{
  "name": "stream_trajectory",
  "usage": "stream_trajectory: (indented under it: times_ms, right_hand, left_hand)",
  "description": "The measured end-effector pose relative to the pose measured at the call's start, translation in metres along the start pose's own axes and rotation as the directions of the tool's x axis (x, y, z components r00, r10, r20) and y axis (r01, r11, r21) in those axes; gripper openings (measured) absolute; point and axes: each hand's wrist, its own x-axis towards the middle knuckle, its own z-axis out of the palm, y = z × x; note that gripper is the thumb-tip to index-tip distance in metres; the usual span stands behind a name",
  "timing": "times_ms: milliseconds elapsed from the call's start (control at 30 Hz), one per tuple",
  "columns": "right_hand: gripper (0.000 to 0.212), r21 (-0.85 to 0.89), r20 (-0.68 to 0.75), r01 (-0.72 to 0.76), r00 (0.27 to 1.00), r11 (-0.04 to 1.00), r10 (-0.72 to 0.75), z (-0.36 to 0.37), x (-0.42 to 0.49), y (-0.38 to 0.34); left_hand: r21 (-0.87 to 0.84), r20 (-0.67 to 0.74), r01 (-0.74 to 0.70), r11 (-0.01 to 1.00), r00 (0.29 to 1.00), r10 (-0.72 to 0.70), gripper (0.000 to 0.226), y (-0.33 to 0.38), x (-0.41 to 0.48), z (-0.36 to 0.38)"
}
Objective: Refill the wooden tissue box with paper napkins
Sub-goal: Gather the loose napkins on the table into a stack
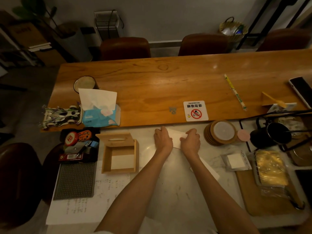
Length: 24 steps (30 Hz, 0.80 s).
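1. Our table [148, 137] is pale and marbled on the near side and meets a wooden top farther back.
2. The wooden tissue box [118, 171] stands on the marbled part, left of our hands. It is open, with its slotted lid tipped up at the far edge. White napkins [122, 162] lie low inside it.
3. A blue tissue pack [101, 116] sits on the wooden top beyond the box, with one sheet standing up from it.
4. A stack of round coasters [219, 132] rests just right of our hands.
5. Our left hand [163, 138] lies fairly flat, fingers pressing on the paper napkin's left end. Our right hand [190, 140] curls its fingers round the right end.
6. The paper napkin [176, 137] lies on the table between both hands, near the wooden edge.
7. A no-smoking sign [195, 110] lies flat just beyond.
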Motion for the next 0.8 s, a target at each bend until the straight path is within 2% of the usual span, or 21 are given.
stream_trajectory:
  times_ms: [167, 300, 433, 500, 600, 700, 800]
  right_hand:
    - [0.024, 0.106, 0.113, -0.021, 0.994, 0.994, 0.009, -0.004, -0.001, 0.008]
    - [0.028, 0.291, 0.215, -0.052, 0.977, 0.955, -0.012, -0.018, -0.018, 0.023]
    - [0.044, 0.423, 0.237, -0.036, 0.969, 0.905, -0.072, -0.045, -0.036, 0.063]
    - [0.042, 0.375, 0.168, 0.023, 0.981, 0.927, -0.093, -0.058, -0.043, 0.089]
    - [0.031, 0.224, 0.092, 0.029, 0.994, 0.974, -0.051, -0.072, -0.053, 0.118]
    - [0.032, 0.098, 0.062, 0.015, 0.998, 0.995, -0.021, -0.075, -0.063, 0.139]
    - [0.031, 0.014, 0.037, 0.01, 0.999, 1.0, -0.011, -0.068, -0.07, 0.151]
  left_hand:
    - [-0.073, 0.105, 0.021, 0.997, 0.994, -0.014, 0.044, -0.011, -0.002, -0.012]
    - [-0.005, 0.17, 0.032, 0.999, 0.985, -0.03, 0.034, -0.023, -0.01, -0.019]
    - [-0.212, 0.229, -0.079, 0.974, 0.965, 0.128, 0.027, -0.021, -0.039, -0.019]
    - [-0.248, 0.287, -0.107, 0.963, 0.941, 0.179, 0.028, -0.008, -0.057, -0.012]
    - [-0.18, 0.35, -0.136, 0.974, 0.917, 0.193, 0.03, 0.011, -0.077, 0.011]
    - [-0.076, 0.392, -0.207, 0.975, 0.893, 0.22, 0.028, 0.016, -0.091, 0.037]
    - [0.091, 0.363, -0.291, 0.953, 0.9, 0.24, 0.03, 0.011, -0.102, 0.059]
